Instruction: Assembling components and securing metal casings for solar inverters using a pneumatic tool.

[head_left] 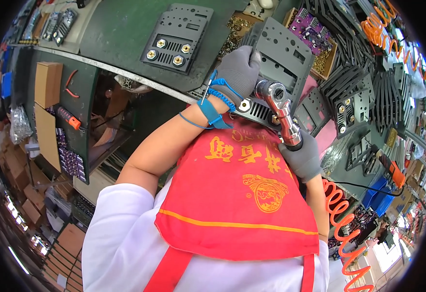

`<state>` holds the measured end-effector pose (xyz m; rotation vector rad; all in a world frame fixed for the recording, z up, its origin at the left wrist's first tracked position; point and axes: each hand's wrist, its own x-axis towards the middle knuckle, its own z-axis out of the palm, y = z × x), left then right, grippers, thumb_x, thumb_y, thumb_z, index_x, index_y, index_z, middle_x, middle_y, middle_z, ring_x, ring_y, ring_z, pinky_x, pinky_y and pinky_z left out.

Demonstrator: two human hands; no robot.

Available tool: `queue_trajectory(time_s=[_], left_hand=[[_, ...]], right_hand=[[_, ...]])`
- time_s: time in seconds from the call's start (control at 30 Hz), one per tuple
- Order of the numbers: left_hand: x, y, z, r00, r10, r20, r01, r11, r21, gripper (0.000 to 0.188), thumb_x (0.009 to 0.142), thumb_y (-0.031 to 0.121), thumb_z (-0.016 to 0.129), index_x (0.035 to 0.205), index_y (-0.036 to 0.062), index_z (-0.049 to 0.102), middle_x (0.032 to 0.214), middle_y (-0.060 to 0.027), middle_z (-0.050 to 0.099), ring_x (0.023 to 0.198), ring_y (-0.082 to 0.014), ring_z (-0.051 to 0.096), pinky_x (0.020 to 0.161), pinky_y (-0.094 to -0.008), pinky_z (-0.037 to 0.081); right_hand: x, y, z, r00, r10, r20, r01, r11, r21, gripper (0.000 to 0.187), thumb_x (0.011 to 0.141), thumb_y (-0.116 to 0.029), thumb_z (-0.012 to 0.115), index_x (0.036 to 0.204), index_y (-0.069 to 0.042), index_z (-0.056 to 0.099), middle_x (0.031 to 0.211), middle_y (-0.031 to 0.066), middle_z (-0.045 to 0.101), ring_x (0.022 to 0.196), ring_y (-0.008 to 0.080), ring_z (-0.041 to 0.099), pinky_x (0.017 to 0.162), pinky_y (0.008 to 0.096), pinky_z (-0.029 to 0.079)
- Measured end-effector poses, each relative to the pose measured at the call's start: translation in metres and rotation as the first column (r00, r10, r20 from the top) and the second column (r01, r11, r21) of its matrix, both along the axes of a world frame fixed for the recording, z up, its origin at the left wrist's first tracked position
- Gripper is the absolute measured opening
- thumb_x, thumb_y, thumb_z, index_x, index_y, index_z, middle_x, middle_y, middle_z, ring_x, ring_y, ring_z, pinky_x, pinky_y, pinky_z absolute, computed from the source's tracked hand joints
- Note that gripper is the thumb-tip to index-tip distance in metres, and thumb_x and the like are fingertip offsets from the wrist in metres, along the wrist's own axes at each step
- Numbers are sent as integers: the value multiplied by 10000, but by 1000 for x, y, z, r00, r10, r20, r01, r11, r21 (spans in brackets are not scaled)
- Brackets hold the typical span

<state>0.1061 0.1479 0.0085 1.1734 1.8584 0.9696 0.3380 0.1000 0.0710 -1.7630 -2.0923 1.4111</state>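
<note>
My right hand (303,158), in a grey glove, is wrapped round the handle of a shiny ratchet wrench (282,111). The tool's round head lies over the near part of a dark grey slotted metal panel (281,51), close to its brass-centred terminals (244,105). On the panel's left edge, beside the wrench head, my gloved left hand (239,73) is closed with curled fingers; its fingertips are partly hidden. A blue wrist strap (210,113) with a coiled cord circles my left wrist. My red apron (242,180) reaches up to the panel's near edge.
Another panel with several brass nuts (179,39) lies on the green table at left. Behind the work are loose brass parts (235,34) and a box with purple circuit boards (310,29). Dark panels (388,97) stand stacked at right; an orange coiled hose (337,214) hangs nearby.
</note>
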Motion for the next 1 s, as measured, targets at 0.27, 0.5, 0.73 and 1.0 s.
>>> queue_trajectory(time_s=[0.27, 0.5, 0.73, 1.0], left_hand=[[5, -5, 10, 1000, 25, -1, -24, 997, 77, 294, 942, 257, 512, 871, -16, 592, 770, -247, 601, 734, -442, 578, 651, -464, 455], [5, -7, 11, 999, 40, -9, -39, 998, 51, 281, 938, 251, 524, 881, -14, 600, 770, -240, 608, 722, -430, 584, 645, -455, 460], [-10, -5, 28, 998, -64, 17, 60, 986, 155, 265, 933, 238, 532, 936, -14, 613, 764, -220, 625, 720, -377, 621, 642, -415, 479], [-201, 10, -37, 920, 169, -353, -97, 972, 214, 406, 948, 391, 485, 1069, 37, 642, 936, -232, 655, 894, -425, 611, 781, -447, 489]], right_hand=[[-1, -4, 0, 998, -17, 60, 19, 999, -42, 399, 707, -177, 706, 1047, 14, 627, 801, 186, 664, 736, 272, 673, 693, 334, 509], [-6, -9, 1, 994, -31, 106, 31, 999, -6, 394, 707, -172, 701, 1053, 3, 634, 808, 181, 670, 751, 286, 680, 700, 333, 512], [-5, -4, 9, 998, -6, 67, 1, 997, 76, 391, 694, -164, 708, 1034, 14, 633, 805, 185, 671, 755, 297, 689, 671, 337, 514], [14, -15, 32, 996, -81, 35, 79, 995, 65, 282, 691, -131, 697, 921, 17, 628, 696, 143, 630, 611, 189, 625, 613, 313, 487]])
